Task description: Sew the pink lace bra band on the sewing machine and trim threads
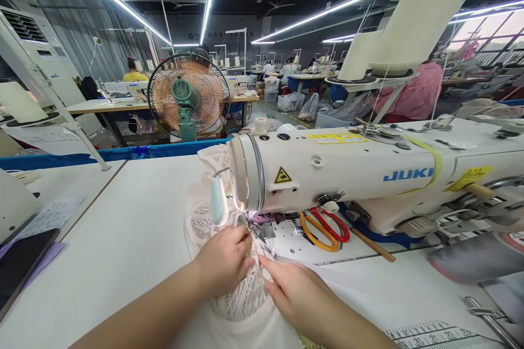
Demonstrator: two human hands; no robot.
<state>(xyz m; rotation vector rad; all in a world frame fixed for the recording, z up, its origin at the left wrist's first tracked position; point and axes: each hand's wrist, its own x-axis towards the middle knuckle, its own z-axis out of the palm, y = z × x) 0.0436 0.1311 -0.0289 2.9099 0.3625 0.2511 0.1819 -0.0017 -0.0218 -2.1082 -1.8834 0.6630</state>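
the fingers (241,240) of the left hand (224,260) are bent and press down on the white lace fabric (241,297), close under the needle area of the machine, so they pinch the cloth there. the right hand (297,292) lies flat on the same fabric from the right side, with its fingers stretched and not closed around anything. the lace is thin, with an open net pattern, and it lies on the smooth white tabletop (135,229), bunched between both hands and spreading behind the machine head. the sewing machine (368,174) is cream coloured, long and rounded, with a blue brand name and a yellow warning triangle. under its arm lie scissors (325,226) with orange and red loop handles, and a thin wooden stick (372,245) just beside them. farther back stands a round fan (188,95) with a copper wire grille and a green body.
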